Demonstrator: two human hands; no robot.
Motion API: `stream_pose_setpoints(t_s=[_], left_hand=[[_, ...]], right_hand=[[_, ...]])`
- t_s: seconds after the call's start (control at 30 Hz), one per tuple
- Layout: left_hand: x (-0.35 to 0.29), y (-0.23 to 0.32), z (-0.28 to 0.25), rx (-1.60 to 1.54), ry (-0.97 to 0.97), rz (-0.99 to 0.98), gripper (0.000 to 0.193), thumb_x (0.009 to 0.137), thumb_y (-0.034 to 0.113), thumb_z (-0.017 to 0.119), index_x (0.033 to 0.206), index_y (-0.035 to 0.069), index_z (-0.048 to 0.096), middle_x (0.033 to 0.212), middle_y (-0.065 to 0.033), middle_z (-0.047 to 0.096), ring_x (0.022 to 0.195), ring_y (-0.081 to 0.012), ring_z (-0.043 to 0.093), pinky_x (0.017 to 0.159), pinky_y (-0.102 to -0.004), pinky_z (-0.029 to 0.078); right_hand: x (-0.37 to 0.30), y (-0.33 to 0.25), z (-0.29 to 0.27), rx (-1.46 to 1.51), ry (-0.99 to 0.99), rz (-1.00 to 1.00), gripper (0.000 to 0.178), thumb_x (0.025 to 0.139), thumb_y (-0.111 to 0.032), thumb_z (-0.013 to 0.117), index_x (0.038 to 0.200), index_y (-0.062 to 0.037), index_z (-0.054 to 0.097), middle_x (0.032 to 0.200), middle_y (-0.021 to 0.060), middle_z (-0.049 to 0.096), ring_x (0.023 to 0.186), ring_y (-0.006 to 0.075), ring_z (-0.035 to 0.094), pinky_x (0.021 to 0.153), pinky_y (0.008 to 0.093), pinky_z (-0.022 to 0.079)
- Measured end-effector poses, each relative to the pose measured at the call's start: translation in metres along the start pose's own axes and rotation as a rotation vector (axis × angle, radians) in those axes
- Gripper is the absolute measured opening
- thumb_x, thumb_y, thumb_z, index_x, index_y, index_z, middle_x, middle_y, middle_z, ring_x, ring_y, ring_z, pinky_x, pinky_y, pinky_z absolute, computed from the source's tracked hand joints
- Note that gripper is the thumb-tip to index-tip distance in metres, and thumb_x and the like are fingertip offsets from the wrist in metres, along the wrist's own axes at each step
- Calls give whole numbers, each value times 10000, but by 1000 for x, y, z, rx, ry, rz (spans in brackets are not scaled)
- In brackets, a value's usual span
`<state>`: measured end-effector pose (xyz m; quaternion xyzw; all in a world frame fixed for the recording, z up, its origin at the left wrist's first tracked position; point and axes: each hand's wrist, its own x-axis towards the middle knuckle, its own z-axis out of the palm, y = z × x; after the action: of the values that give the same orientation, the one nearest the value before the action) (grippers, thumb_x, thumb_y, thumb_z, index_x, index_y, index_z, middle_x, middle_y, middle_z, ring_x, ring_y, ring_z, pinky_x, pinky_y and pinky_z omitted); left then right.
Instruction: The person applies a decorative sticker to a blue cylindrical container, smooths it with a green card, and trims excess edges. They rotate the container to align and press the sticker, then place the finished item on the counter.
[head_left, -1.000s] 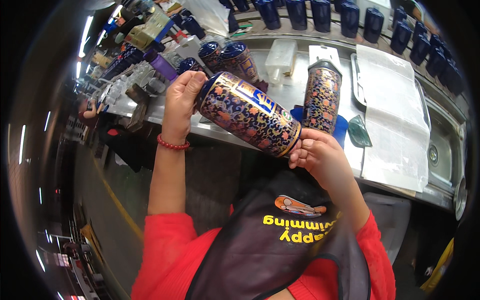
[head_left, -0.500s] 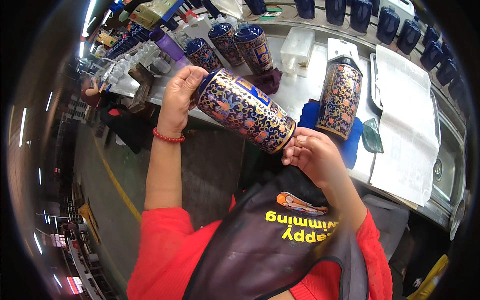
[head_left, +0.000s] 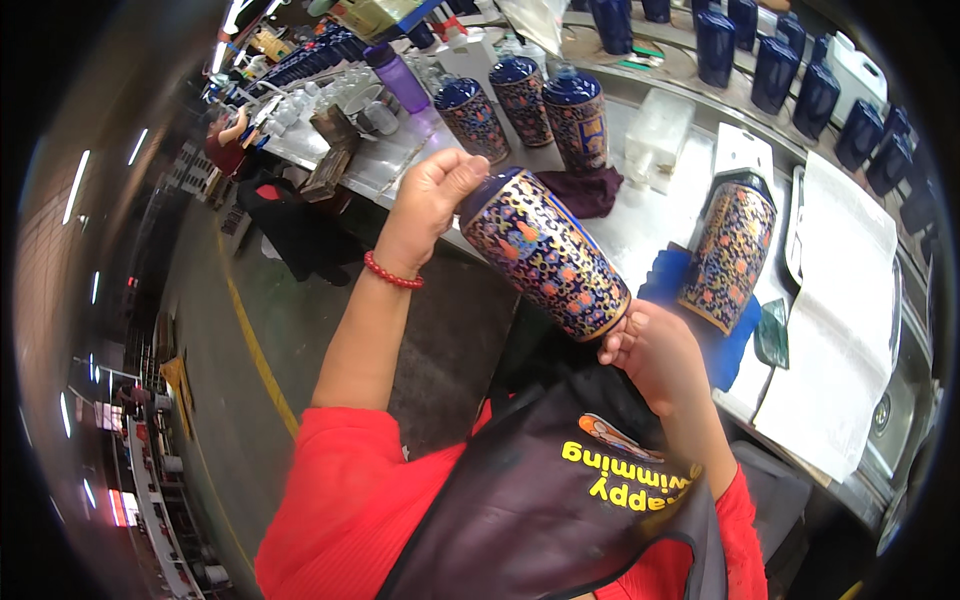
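Note:
A dark blue porcelain-looking bottle [head_left: 545,262], covered in colourful floral scrollwork with gold bands, hangs tilted between my hands in front of the bench. My left hand [head_left: 432,200] is closed around its plain blue neck end. At the lower base end, my right hand [head_left: 655,350] grips the rim with its fingers. A similar patterned bottle [head_left: 732,250] lies on a blue cloth [head_left: 738,348] to the right. Behind the held bottle stand more patterned ones, including a bottle with a blue label panel [head_left: 578,122], beside a dark maroon cloth [head_left: 590,193].
The metal bench [head_left: 640,215] holds a translucent plastic container [head_left: 658,135], a teal scraper-like piece [head_left: 771,335] and white paper [head_left: 830,340]. A sink [head_left: 882,412] is at far right. Plain blue bottles [head_left: 776,75] line the back; a purple bottle [head_left: 398,80] stands at far left.
The held bottle has rolled about its length, so its blue label panel now shows only along the upper edge. Both hands still hold it. The whole view has shifted, moving the scene rightward.

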<state>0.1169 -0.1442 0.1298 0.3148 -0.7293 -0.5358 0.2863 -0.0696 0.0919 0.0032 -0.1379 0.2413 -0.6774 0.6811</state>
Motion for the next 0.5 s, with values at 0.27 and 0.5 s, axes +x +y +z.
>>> stream_pose_setpoints(t_s=[0.27, 0.5], left_hand=[[4, 0, 3, 24, -18, -15, 245, 1003, 327, 689, 996, 82, 674, 807, 63, 635, 615, 6, 507, 511, -172, 332], [10, -2, 2, 74, -29, 48, 236, 997, 285, 702, 997, 49, 697, 850, 54, 651, 773, -13, 544, 664, -196, 426]], right_hand=[[3, -1, 2, -7, 72, 15, 292, 973, -145, 578, 1170, 66, 621, 925, 73, 668, 815, 149, 638, 779, 337, 555], [6, 1, 2, -12, 49, -7, 317, 976, -141, 575, 1203, 77, 612, 911, 73, 668, 799, 151, 639, 775, 342, 556]])
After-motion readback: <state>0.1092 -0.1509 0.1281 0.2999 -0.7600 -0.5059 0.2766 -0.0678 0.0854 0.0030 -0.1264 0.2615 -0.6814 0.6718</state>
